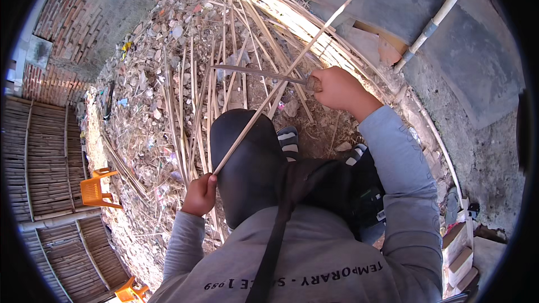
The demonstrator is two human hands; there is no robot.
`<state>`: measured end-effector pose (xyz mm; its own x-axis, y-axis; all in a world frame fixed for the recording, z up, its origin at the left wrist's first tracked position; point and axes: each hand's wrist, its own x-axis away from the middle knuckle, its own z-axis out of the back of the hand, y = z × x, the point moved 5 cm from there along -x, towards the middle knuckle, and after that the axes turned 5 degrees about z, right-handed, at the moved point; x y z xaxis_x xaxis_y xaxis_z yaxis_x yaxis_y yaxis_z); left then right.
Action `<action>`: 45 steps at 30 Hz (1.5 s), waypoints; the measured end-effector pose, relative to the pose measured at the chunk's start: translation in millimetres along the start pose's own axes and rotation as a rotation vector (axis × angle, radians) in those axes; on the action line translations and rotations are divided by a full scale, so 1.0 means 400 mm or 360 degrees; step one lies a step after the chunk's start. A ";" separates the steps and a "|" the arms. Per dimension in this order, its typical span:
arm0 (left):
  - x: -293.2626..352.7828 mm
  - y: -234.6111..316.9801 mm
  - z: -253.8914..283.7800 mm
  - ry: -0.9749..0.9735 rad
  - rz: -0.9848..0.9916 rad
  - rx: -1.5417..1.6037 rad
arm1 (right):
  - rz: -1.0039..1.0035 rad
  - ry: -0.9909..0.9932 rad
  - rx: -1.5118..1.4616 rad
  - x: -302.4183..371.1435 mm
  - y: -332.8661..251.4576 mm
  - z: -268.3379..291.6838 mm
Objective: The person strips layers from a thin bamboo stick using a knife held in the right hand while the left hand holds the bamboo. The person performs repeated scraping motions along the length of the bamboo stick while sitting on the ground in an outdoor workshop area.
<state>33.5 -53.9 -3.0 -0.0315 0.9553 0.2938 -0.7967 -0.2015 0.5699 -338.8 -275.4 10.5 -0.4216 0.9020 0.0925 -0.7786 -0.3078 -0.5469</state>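
Observation:
My left hand (200, 195) is closed round the near end of a long, thin bamboo strip (245, 130). The strip slants up and away to the right, across my covered knee. My right hand (341, 91) grips the handle of a long-bladed knife (255, 72), whose blade points left. Blade and strip cross just left of my right hand; whether they touch I cannot tell. Beyond my knee, several loose bamboo strips (193, 101) lie on the ground.
Rubble and litter (151, 84) cover the ground to the left. A bundle of bamboo strips (314, 39) runs along the grey wall (477, 73) at right, near a pale pipe (435, 19). Orange plastic chairs (95, 191) stand at left by a bamboo-slat wall (48, 163).

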 end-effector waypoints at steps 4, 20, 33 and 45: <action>0.007 -0.001 -0.002 0.0037 -0.0022 -0.0071 | 0.0216 -0.0071 0.0246 0.019 -0.074 -0.003; -0.007 -0.015 -0.021 0.0053 -0.0055 -0.0058 | 0.0051 0.0007 0.0108 -0.013 -0.021 0.017; -0.010 0.005 -0.031 0.0259 -0.0064 -0.0266 | 0.0118 0.0209 0.0169 -0.007 0.024 0.050; -0.018 -0.004 -0.018 0.0190 -0.0088 -0.0183 | 0.0158 0.0171 0.0060 -0.009 0.003 0.015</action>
<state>30.6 -58.8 -11.6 -0.0518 0.9845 0.1674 -0.8628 -0.1285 0.4889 -341.2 -280.8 14.6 -0.4470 0.8931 -0.0513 -0.7531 -0.4066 -0.5172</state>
